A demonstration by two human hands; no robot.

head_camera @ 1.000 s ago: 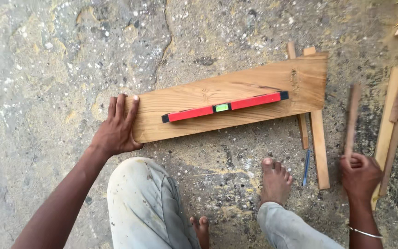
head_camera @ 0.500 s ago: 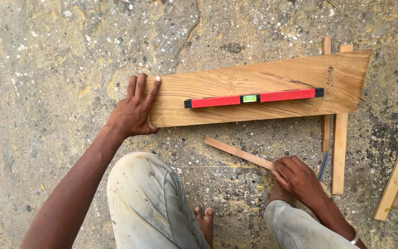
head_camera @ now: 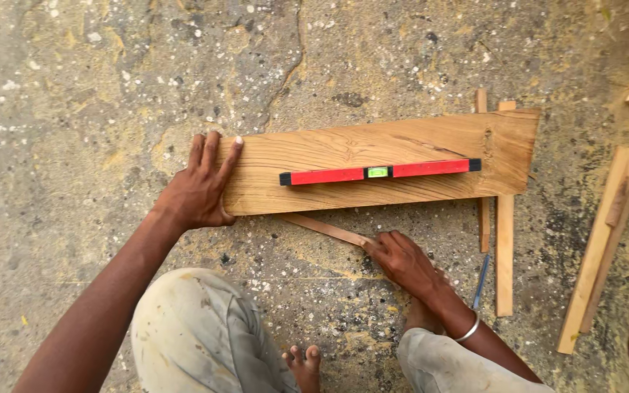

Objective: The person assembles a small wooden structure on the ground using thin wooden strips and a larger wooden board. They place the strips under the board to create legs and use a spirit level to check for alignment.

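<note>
A wide wooden board (head_camera: pixel 343 153) lies flat on the rough concrete ground. On top of it rests a red spirit level (head_camera: pixel 380 172) with a green vial in the middle. My left hand (head_camera: pixel 199 185) presses flat on the board's left end, fingers spread. My right hand (head_camera: pixel 402 258) grips a thin wooden strip (head_camera: pixel 325 228) that points up-left, its far tip at the board's lower edge. Whether the tip goes under the board I cannot tell.
Two narrow wooden slats (head_camera: pixel 504 255) lie under the board's right end, a blue pencil-like stick (head_camera: pixel 480 282) beside them. More wood strips (head_camera: pixel 602 251) lie at the right edge. My knees (head_camera: pixel 198 335) and bare toes (head_camera: pixel 303 360) are at the bottom.
My right hand picked up the thin strip from the right and brought it left to the board's lower edge. The left hand stayed on the board's end.
</note>
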